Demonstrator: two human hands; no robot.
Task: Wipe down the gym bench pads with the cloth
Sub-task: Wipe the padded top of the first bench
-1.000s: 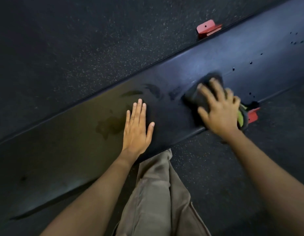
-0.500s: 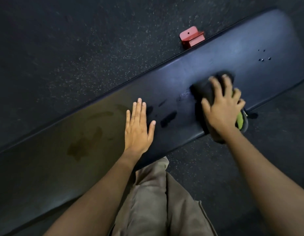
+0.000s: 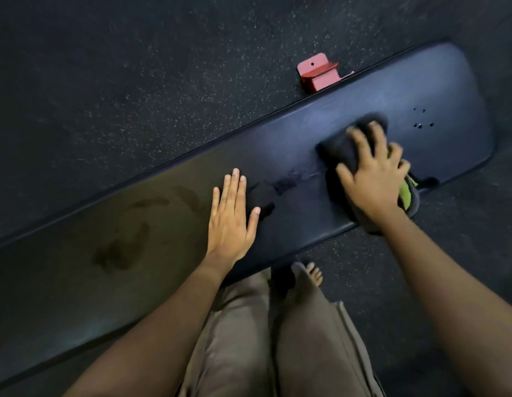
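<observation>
Right hand (image 3: pixel 372 179) and cloth (image 3: pixel 339 149) slid further toward the bench pad's (image 3: pixel 435 90) rounded end; spread fingers press the cloth down. Left hand (image 3: pixel 230 222) flat, open, bracing mid-pad. Wiping underway. Next, likely: droplets (image 3: pixel 422 125) just beyond.

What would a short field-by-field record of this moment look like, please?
Surface: dark bench pad, diagonal in view
Left hand: flat on the pad, fingers straight
Right hand: presses dark cloth onto the pad, fingers spread
Marks: damp patches left of the left hand; droplets beyond the cloth
Nearby: red bracket at the pad's far edge
</observation>
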